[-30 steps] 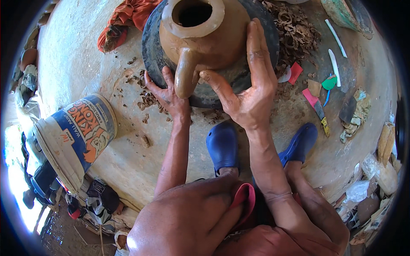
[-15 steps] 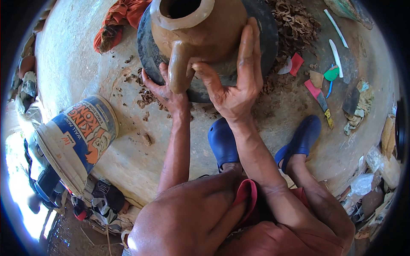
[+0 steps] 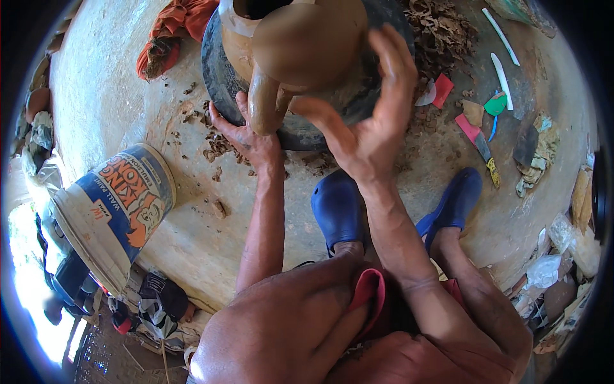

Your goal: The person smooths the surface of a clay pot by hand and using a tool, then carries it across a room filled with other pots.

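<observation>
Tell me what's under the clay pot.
A dark round disc shows beneath the clay pot, its rim extending past the base. The disc's middle is covered by the pot, and whatever supports the disc is hidden from view.

We've got a white-and-blue paint bucket (image 3: 121, 205) on the left, an orange cloth (image 3: 185, 18) bunched up beyond it. Right side, we see two white strips (image 3: 501, 78), a red scrap (image 3: 442, 90), a green piece (image 3: 495, 104), a yellow-handled tool (image 3: 492, 171) and a crumpled rag (image 3: 542, 153) near it. Clear plastic (image 3: 543, 272) sits among clutter lower right.
</observation>
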The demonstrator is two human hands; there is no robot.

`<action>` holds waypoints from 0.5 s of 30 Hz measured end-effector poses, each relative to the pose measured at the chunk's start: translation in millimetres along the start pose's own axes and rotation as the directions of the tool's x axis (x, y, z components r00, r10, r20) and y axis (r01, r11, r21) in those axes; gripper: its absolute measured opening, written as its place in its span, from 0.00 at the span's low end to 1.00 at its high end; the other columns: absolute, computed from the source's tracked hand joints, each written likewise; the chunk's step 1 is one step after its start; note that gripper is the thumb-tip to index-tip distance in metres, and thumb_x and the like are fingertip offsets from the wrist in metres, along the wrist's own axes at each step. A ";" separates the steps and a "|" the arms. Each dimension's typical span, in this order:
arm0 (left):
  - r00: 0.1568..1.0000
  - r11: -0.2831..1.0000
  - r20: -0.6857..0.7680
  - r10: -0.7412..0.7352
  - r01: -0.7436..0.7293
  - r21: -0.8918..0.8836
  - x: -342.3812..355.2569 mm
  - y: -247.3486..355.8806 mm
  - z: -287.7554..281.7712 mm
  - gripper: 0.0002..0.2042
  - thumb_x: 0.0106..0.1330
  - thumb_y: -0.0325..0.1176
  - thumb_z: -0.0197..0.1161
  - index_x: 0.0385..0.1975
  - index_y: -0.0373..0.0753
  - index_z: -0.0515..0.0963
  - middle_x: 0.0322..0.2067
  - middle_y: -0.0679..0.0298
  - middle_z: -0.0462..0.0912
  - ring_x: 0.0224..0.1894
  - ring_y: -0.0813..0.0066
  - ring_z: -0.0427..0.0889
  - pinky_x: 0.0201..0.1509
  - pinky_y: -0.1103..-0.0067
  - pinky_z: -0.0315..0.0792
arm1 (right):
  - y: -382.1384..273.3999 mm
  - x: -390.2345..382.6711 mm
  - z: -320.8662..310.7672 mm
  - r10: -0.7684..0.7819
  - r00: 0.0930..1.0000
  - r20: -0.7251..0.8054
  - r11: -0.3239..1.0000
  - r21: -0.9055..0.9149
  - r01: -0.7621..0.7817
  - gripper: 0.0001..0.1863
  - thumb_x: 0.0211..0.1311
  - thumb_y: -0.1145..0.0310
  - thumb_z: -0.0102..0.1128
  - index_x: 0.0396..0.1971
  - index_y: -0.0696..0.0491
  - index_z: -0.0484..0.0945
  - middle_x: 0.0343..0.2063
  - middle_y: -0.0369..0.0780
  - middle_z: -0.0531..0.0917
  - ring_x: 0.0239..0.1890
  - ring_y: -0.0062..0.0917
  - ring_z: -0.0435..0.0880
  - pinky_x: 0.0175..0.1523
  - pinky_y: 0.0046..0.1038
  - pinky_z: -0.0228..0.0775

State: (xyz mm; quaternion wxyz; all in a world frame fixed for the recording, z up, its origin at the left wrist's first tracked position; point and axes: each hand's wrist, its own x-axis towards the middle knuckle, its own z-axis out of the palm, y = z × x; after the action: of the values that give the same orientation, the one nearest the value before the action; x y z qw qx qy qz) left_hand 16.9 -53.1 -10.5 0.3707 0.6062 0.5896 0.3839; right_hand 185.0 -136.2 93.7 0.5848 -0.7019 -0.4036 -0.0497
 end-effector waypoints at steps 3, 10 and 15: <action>1.000 1.000 0.014 0.004 -0.005 0.022 2.9 0.5 -0.9 0.38 0.78 0.50 0.64 0.75 0.28 0.57 0.69 0.43 0.67 0.72 0.53 0.66 0.79 0.64 0.56 | -0.2 0.8 11.2 0.043 0.999 0.008 0.998 0.041 -0.043 0.54 0.49 0.48 0.87 0.71 0.59 0.69 0.66 0.54 0.73 0.67 0.52 0.75 0.67 0.47 0.74; 1.000 1.000 0.025 -0.015 0.016 -0.027 -1.4 -11.6 1.3 0.40 0.79 0.51 0.64 0.76 0.27 0.55 0.68 0.42 0.67 0.72 0.53 0.67 0.79 0.64 0.56 | 23.5 -19.5 14.9 -0.047 0.999 -0.001 0.999 0.002 0.047 0.49 0.52 0.52 0.85 0.71 0.58 0.72 0.71 0.52 0.73 0.68 0.50 0.76 0.69 0.47 0.73; 1.000 0.999 0.012 -0.005 0.006 -0.043 -3.8 -7.9 4.4 0.41 0.78 0.51 0.64 0.76 0.27 0.54 0.68 0.42 0.67 0.72 0.53 0.67 0.79 0.64 0.56 | 25.1 9.8 20.0 -0.146 0.987 -0.067 0.985 -0.102 0.138 0.52 0.46 0.66 0.86 0.74 0.56 0.69 0.71 0.56 0.70 0.71 0.56 0.71 0.72 0.51 0.67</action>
State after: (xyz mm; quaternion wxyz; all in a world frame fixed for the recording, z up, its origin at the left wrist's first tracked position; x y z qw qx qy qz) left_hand 17.4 -56.6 -19.6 0.3882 0.5990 0.5806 0.3917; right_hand 199.2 -113.8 73.2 0.5597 -0.6964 -0.4278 -0.1367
